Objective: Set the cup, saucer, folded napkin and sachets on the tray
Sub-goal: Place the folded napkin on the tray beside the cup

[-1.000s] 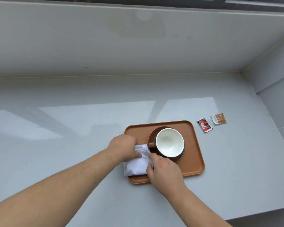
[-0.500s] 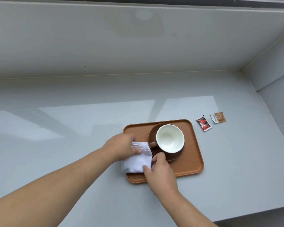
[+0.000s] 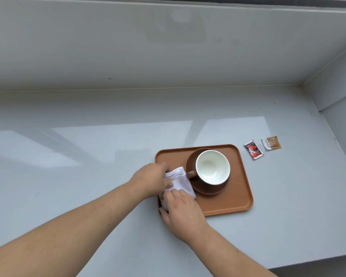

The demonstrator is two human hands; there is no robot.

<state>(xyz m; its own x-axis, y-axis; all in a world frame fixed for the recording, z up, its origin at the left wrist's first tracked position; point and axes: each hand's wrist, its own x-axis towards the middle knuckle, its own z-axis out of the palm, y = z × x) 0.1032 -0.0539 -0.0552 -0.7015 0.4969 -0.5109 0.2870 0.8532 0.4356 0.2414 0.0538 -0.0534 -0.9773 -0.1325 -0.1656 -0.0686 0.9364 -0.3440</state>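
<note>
Cup (image 3: 212,170) and saucer (image 3: 208,186) are already in place: the brown cup with its white inside stands upright on the brown saucer, and the saucer sits on the orange tray (image 3: 242,188), towards the tray's far side and roughly at its middle. The folded napkin (image 3: 181,179) lies on the left part of the tray, touching the saucer's left rim and just below the cup handle, and both hands are on it. The left hand (image 3: 151,179) presses down on the napkin's left edge with its fingers curled over the cloth, and the right hand (image 3: 181,211) lies over the napkin's near end, fingers bent onto the cloth and the thumb at the tray's near left corner (whether either hand pinches the cloth or only flattens it I cannot tell). This looks like the napkin being squared up and smoothed, so that step seems nearly finished but not quite let go. What is left is the sachets: a red sachet (image 3: 253,149) and a brown sachet (image 3: 271,142) lie on the grey worktop (image 3: 88,176), off the tray, just beyond its far right corner, side by side and apart from each other. Bare tray surface on the right and near the front looks roomy enough for both.
</note>
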